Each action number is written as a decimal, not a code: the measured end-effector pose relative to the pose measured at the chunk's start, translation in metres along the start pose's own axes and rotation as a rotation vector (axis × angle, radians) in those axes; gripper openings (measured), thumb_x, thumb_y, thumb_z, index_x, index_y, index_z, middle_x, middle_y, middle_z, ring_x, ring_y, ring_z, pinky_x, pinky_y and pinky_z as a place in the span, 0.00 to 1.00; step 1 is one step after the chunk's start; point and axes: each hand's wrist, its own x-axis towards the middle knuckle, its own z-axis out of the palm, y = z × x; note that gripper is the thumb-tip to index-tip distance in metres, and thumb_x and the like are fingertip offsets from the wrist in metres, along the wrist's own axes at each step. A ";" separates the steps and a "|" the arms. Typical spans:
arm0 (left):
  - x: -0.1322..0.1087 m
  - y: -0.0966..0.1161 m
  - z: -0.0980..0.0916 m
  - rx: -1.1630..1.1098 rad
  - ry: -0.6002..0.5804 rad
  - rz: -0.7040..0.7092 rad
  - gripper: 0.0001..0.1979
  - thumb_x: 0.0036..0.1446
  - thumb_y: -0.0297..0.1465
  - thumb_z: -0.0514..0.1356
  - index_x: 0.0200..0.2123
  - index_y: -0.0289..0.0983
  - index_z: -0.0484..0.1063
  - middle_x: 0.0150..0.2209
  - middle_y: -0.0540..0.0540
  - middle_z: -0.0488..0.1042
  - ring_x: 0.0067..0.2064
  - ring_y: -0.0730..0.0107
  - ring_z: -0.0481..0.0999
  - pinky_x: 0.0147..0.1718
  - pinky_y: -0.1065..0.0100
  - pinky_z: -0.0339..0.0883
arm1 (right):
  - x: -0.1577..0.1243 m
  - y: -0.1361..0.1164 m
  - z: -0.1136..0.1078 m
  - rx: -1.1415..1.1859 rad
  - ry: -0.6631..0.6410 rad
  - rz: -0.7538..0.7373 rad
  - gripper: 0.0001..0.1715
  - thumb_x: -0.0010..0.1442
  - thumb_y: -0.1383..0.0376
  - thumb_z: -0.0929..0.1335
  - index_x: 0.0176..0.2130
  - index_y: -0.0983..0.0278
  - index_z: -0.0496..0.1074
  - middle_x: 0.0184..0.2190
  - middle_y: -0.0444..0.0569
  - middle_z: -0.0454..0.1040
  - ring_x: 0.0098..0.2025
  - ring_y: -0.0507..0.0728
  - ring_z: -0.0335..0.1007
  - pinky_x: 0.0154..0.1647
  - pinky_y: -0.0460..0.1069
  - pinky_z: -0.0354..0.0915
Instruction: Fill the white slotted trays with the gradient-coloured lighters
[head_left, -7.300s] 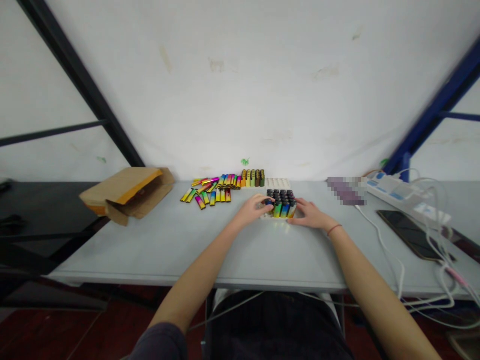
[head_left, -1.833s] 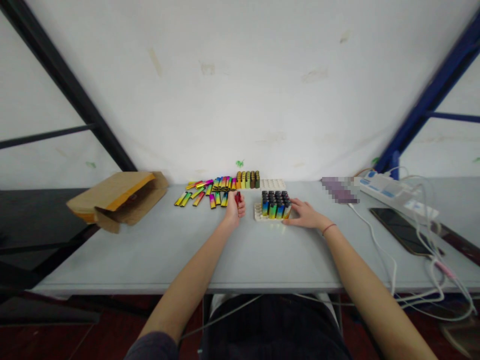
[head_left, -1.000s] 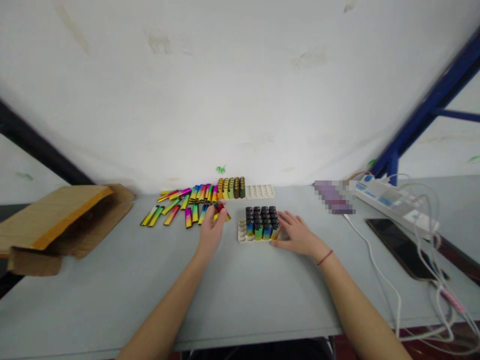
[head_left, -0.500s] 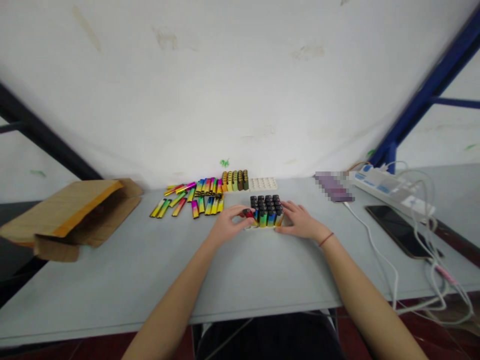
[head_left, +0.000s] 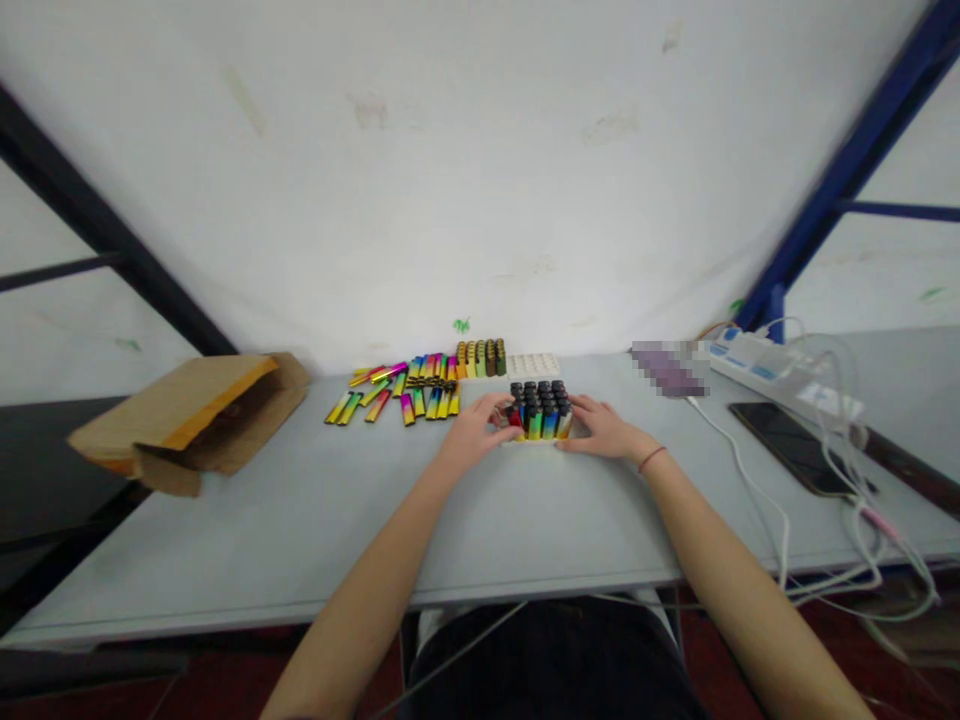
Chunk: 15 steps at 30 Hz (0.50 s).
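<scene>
Several lighters [head_left: 541, 392] with black tops and coloured bodies stand upright in rows in a white tray [head_left: 534, 443]. My left hand [head_left: 478, 428] is at the left side of the block, thumb and fingers closed around a red lighter [head_left: 515, 416] at the front left corner. That lighter now stands upright beside the others. My right hand [head_left: 602, 430] grips the right side of the tray, thumb at the front corner and fingers along the side and back. Its fingertips are partly hidden behind the lighters.
Shiny rainbow-coloured sleeves [head_left: 420, 390] lie in a loose pile at the back left. Next to them are a holder with upright yellow-to-dark pieces [head_left: 481, 358] and another white tray [head_left: 534, 365]. A cardboard box [head_left: 202, 410] lies left; a phone [head_left: 795, 447], power strip [head_left: 780, 375] and cables are right.
The red lighter has gone from tilted in my left hand to upright at the tray's front left corner. My right hand stays at the tray's right side. The camera view has shifted slightly.
</scene>
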 end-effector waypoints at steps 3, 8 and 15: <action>0.000 -0.006 0.002 0.060 0.015 0.027 0.22 0.51 0.38 0.70 0.47 0.39 0.71 0.38 0.49 0.75 0.33 0.71 0.74 0.42 0.63 0.73 | 0.001 0.004 0.003 -0.002 0.005 0.003 0.50 0.56 0.38 0.66 0.65 0.63 0.62 0.70 0.63 0.55 0.70 0.74 0.49 0.67 0.70 0.49; 0.000 -0.006 0.005 0.103 -0.018 0.141 0.16 0.56 0.41 0.66 0.44 0.39 0.72 0.38 0.47 0.75 0.33 0.70 0.74 0.39 0.65 0.72 | 0.000 0.005 0.004 0.022 0.018 0.008 0.49 0.55 0.37 0.67 0.65 0.61 0.63 0.70 0.62 0.55 0.70 0.74 0.49 0.67 0.71 0.48; 0.003 -0.005 -0.012 0.471 0.148 -0.051 0.15 0.66 0.36 0.54 0.49 0.38 0.75 0.41 0.41 0.77 0.44 0.59 0.73 0.47 0.58 0.65 | 0.000 0.004 0.001 0.019 -0.008 0.017 0.49 0.56 0.37 0.66 0.65 0.62 0.63 0.70 0.63 0.54 0.71 0.73 0.48 0.68 0.70 0.47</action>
